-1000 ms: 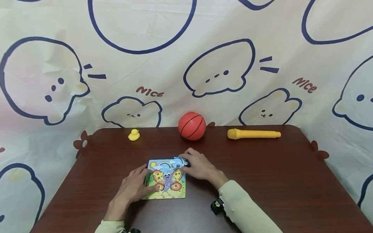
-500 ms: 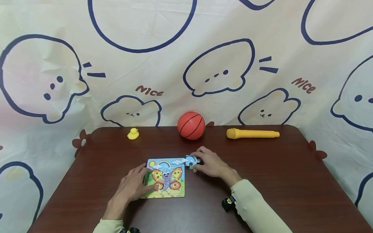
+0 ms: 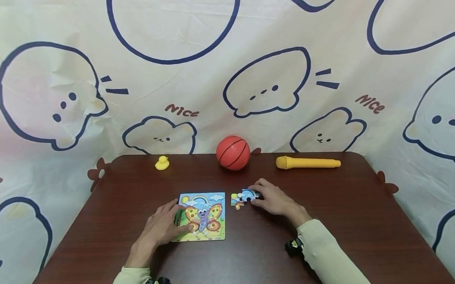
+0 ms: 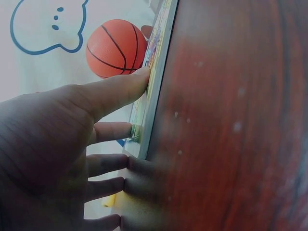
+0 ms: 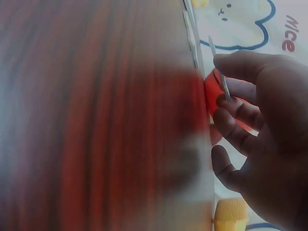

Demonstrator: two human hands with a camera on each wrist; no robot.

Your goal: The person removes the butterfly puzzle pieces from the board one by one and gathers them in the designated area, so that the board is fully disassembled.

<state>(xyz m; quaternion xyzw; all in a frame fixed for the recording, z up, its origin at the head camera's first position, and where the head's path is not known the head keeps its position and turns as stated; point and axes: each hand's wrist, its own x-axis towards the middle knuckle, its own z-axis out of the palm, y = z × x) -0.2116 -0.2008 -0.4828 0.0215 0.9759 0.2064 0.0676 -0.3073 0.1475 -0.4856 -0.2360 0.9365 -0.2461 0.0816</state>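
A square jigsaw puzzle board point(image 3: 207, 235) with a butterfly picture lies flat on the table. My left hand point(image 3: 159, 229) rests at its left side; the straight thumb lies on its face and the index fingertip touches it, as the left wrist view shows. Right of the board, my right hand point(image 3: 274, 201) pinches a blue puzzle piece point(image 3: 248, 195) between thumb and fingers. In the right wrist view that piece appears edge-on, raised off the table. Another puzzle piece point(image 3: 235, 200), with yellow and green on it, lies between the board and the held piece.
Along the back of the brown table point(image 3: 324, 222) are a yellow rubber duck point(image 3: 162, 163), a red toy basketball point(image 3: 233, 153) and a yellow toy microphone point(image 3: 308, 162). A cartoon-print cloth point(image 3: 209, 83) hangs behind the table.
My right hand has drawn the blue piece from over the board's upper right corner to the right, off the board. The other loose piece is now in sight. My left hand has stayed put.
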